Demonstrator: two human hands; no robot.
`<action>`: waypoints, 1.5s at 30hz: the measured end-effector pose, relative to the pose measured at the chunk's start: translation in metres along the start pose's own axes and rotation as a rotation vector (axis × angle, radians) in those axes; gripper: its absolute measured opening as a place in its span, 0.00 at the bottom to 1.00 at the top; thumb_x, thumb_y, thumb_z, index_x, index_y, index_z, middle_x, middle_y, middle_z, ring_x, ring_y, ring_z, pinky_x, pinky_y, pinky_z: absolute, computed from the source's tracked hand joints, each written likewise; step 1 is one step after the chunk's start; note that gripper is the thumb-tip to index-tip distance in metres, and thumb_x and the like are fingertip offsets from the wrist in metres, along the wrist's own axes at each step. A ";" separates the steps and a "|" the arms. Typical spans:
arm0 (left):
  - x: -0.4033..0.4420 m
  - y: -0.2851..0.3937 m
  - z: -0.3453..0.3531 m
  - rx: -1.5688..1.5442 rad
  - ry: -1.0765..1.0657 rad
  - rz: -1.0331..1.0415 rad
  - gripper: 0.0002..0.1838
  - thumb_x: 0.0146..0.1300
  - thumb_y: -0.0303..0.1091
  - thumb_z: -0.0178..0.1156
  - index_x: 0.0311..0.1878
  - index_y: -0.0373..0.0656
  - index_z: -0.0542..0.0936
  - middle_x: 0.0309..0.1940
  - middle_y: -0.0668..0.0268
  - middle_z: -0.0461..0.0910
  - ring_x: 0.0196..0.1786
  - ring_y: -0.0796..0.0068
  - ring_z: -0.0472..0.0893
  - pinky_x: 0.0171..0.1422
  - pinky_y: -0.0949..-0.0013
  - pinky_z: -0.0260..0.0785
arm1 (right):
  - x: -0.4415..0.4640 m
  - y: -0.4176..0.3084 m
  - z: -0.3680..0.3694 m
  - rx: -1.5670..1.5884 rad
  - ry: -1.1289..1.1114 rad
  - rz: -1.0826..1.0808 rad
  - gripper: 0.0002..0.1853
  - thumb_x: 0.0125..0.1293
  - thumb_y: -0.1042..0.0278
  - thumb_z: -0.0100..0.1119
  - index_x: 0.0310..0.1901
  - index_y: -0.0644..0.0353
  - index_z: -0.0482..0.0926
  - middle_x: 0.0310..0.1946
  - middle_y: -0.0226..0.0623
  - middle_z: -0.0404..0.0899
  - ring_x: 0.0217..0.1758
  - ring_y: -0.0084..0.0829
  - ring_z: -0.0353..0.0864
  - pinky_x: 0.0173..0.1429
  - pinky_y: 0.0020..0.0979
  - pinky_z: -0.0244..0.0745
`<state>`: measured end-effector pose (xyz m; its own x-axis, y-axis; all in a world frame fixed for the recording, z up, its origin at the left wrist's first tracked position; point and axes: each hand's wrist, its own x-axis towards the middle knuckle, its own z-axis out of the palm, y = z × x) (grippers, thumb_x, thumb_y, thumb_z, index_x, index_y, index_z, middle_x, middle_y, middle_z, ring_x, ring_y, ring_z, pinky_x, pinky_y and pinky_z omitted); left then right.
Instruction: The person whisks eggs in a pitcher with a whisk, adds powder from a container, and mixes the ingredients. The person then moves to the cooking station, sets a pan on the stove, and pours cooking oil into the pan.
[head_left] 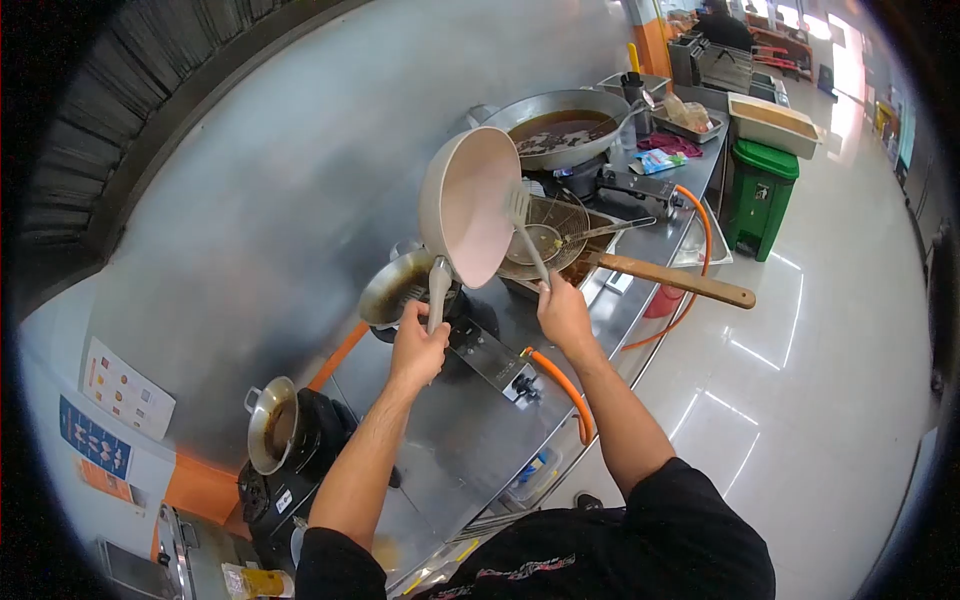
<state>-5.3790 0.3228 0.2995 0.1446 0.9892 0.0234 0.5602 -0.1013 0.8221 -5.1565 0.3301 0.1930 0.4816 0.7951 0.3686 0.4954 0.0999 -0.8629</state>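
The left hand (pixel 418 348) grips the pan (pixel 475 205) by its handle — tipped sideways above the counter (pixel 430 445) — while the right hand (pixel 566 318) holds the spatula (pixel 534 252). Farther off, to the right, a wok (pixel 572 157) holds brown liquid (pixel 565 128).

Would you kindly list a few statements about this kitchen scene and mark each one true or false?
1. The person's left grip holds the pan by its handle. True.
2. The pan sits level on a burner. False: it is held up and tilted.
3. The person's right grip is empty. False: it holds a slotted spatula.
4. The large wok contains brown liquid. True.
5. A long wooden handle juts past the edge of the counter. True.
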 end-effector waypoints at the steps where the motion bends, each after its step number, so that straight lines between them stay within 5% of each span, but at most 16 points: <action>1: -0.001 -0.003 -0.001 0.003 0.003 -0.004 0.14 0.65 0.29 0.58 0.49 0.45 0.65 0.21 0.67 0.73 0.15 0.78 0.70 0.18 0.68 0.60 | -0.004 -0.001 -0.002 -0.013 -0.046 -0.020 0.13 0.70 0.63 0.50 0.43 0.68 0.75 0.29 0.62 0.80 0.37 0.64 0.80 0.44 0.57 0.75; 14: -0.008 0.010 -0.024 -0.137 -0.086 -0.031 0.15 0.65 0.28 0.59 0.49 0.43 0.63 0.22 0.65 0.75 0.15 0.79 0.72 0.16 0.71 0.63 | 0.010 -0.001 -0.016 -0.277 0.039 -0.115 0.23 0.63 0.71 0.54 0.61 0.58 0.72 0.30 0.51 0.83 0.35 0.53 0.84 0.40 0.51 0.78; 22: -0.004 0.020 -0.031 0.005 -0.104 -0.067 0.18 0.64 0.28 0.60 0.51 0.43 0.62 0.23 0.64 0.76 0.15 0.79 0.71 0.16 0.70 0.62 | 0.027 0.033 0.012 -0.283 0.066 -0.033 0.26 0.61 0.76 0.53 0.63 0.60 0.70 0.33 0.53 0.81 0.36 0.53 0.83 0.41 0.51 0.78; 31: -0.001 0.034 -0.030 -0.240 -0.127 -0.099 0.18 0.64 0.28 0.58 0.50 0.43 0.61 0.23 0.65 0.75 0.15 0.79 0.71 0.16 0.72 0.62 | 0.015 0.039 0.007 -0.240 0.085 -0.113 0.25 0.61 0.77 0.53 0.62 0.63 0.69 0.33 0.54 0.81 0.37 0.54 0.83 0.42 0.50 0.78; 45: -0.008 0.048 -0.011 0.045 -0.188 -0.080 0.15 0.67 0.27 0.54 0.49 0.42 0.58 0.26 0.62 0.74 0.17 0.78 0.72 0.17 0.69 0.64 | 0.065 0.011 0.021 -0.177 0.149 -0.181 0.21 0.63 0.75 0.53 0.59 0.63 0.71 0.31 0.54 0.81 0.36 0.55 0.83 0.42 0.51 0.77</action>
<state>-5.3628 0.3116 0.3449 0.2456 0.9576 -0.1505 0.6109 -0.0324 0.7911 -5.1344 0.3955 0.2004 0.4683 0.6758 0.5692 0.6949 0.1162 -0.7097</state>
